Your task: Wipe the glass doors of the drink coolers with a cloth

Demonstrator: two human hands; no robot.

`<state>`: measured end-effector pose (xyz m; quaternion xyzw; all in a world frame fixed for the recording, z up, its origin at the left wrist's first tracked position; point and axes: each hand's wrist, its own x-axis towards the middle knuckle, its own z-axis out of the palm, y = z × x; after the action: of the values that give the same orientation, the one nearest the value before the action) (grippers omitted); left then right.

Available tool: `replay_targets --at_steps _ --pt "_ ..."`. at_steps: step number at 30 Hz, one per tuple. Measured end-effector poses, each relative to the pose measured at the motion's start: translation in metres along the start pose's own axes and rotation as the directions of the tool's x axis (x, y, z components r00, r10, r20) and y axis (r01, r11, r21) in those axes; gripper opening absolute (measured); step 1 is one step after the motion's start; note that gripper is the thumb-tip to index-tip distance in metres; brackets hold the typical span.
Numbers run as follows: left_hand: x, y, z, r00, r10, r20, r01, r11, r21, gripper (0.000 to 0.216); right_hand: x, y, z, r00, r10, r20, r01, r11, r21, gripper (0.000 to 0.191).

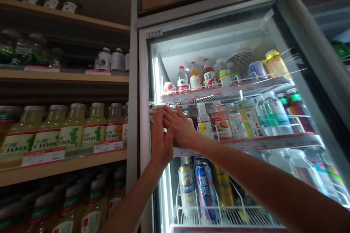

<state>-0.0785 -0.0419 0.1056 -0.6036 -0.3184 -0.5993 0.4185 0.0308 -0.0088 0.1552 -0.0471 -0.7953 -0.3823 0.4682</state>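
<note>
The left hand (pixel 160 140) reaches up in the centre of the frame with its fingers stretched flat and close together. Their tips meet a pale object (pixel 154 110) at the left end of the cooler's middle shelf (pixel 273 140). The right hand (pixel 179 128) lies across the left hand from the right, palm down and fingers extended, covering most of what sits behind. Whether either hand actually grips the pale object cannot be told, since the hands overlap each other and hide it. Only a small whitish edge shows beside the cooler's left frame, too blurred to identify. Both forearms run out of the bottom of the frame, the right one crossing in front of the lower shelves. Bottles (pixel 222 123) stand in a row right of the hands, and more line the top shelf (pixel 226 91). Below the hands, tall cans (pixel 205 189) lean in a wire rack. The open glass door (pixel 308 51) slants across the right of the frame, smearing the bottles seen through it. At left, wooden shelving (pixel 62 165) carries yellow-green bottles (pixel 73 127), and the lowest row is dim and out of focus.
</note>
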Motion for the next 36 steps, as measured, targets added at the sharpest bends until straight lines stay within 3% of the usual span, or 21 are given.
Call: replay_targets --at_steps 3,5,7,9,12,16,17,19,20,21,22,23,25,27,29,31,32,33,34,36 --pt "0.022 0.012 0.012 0.990 -0.119 -0.075 0.118 0.993 -0.022 0.053 -0.004 0.017 -0.014 0.996 -0.091 0.003 0.090 0.985 0.146 0.055" --pt "0.038 0.014 0.021 0.980 -0.159 -0.116 0.162 0.986 0.023 0.048 -0.006 0.038 -0.025 0.991 -0.111 -0.074 0.122 0.979 0.161 0.046" --pt "0.056 0.010 0.029 0.981 -0.133 -0.143 0.148 0.983 0.105 0.040 -0.007 0.059 -0.033 0.976 0.028 -0.215 -0.010 0.996 0.083 0.038" --pt "0.072 0.003 0.036 0.986 -0.043 -0.162 0.077 0.975 0.207 0.032 -0.008 0.073 -0.035 0.925 0.184 -0.333 -0.197 0.980 -0.004 0.036" --pt "0.078 -0.005 0.043 0.982 0.110 -0.154 -0.054 0.944 0.327 0.024 -0.009 0.079 -0.032 0.914 0.204 -0.351 -0.241 0.968 -0.066 0.038" --pt "0.037 0.002 0.037 0.960 0.276 0.043 -0.273 0.893 0.357 0.024 -0.010 0.076 -0.030 0.880 0.260 -0.398 -0.284 0.959 -0.001 0.038" --pt "0.023 0.006 0.032 0.935 0.330 0.133 -0.356 0.870 0.341 0.025 -0.010 0.076 -0.031 0.877 0.272 -0.395 -0.293 0.956 0.008 0.038" --pt "0.004 0.009 0.022 0.841 0.439 0.317 -0.523 0.811 0.264 0.026 -0.010 0.076 -0.031 0.897 0.256 -0.360 -0.277 0.961 -0.008 0.037" --pt "0.002 0.007 0.017 0.797 0.470 0.379 -0.572 0.789 0.224 0.025 -0.010 0.076 -0.031 0.910 0.240 -0.339 -0.263 0.964 -0.025 0.036" --pt "0.005 0.004 0.012 0.787 0.466 0.404 -0.576 0.790 0.211 0.023 -0.009 0.077 -0.031 0.920 0.227 -0.319 -0.252 0.967 -0.042 0.036" --pt "0.012 -0.001 0.009 0.821 0.426 0.381 -0.532 0.813 0.236 0.022 -0.009 0.077 -0.031 0.927 0.220 -0.302 -0.247 0.967 -0.054 0.035" --pt "0.021 -0.007 0.007 0.884 0.352 0.308 -0.439 0.851 0.289 0.022 -0.009 0.077 -0.031 0.931 0.220 -0.290 -0.248 0.967 -0.061 0.035" --pt "0.035 -0.012 0.008 0.976 0.188 0.106 -0.214 0.899 0.381 0.024 -0.009 0.077 -0.030 0.933 0.231 -0.275 -0.255 0.965 -0.058 0.036" --pt "0.034 -0.007 0.013 0.985 0.167 0.050 -0.173 0.904 0.391 0.027 -0.009 0.077 -0.030 0.928 0.242 -0.282 -0.264 0.964 -0.042 0.036" --pt "0.017 0.005 0.019 0.924 0.308 0.227 -0.369 0.874 0.317 0.026 -0.010 0.078 -0.030 0.923 0.244 -0.298 -0.263 0.964 -0.026 0.036" --pt "-0.001 0.014 0.020 0.773 0.463 0.434 -0.576 0.799 0.174 0.025 -0.011 0.079 -0.030 0.923 0.240 -0.301 -0.258 0.966 -0.021 0.036" --pt "-0.005 0.014 0.019 0.719 0.500 0.483 -0.623 0.772 0.127 0.027 -0.011 0.079 -0.030 0.922 0.242 -0.301 -0.260 0.965 -0.020 0.036" --pt "-0.006 0.012 0.017 0.717 0.505 0.480 -0.627 0.768 0.129 0.031 -0.011 0.079 -0.030 0.921 0.247 -0.300 -0.265 0.964 -0.019 0.036" --pt "-0.003 0.008 0.016 0.773 0.470 0.427 -0.583 0.791 0.185 0.035 -0.010 0.078 -0.030 0.919 0.253 -0.302 -0.271 0.962 -0.018 0.035" --pt "0.004 0.001 0.014 0.922 0.325 0.212 -0.382 0.855 0.351 0.044 -0.009 0.077 -0.030 0.913 0.261 -0.312 -0.279 0.960 -0.014 0.035"
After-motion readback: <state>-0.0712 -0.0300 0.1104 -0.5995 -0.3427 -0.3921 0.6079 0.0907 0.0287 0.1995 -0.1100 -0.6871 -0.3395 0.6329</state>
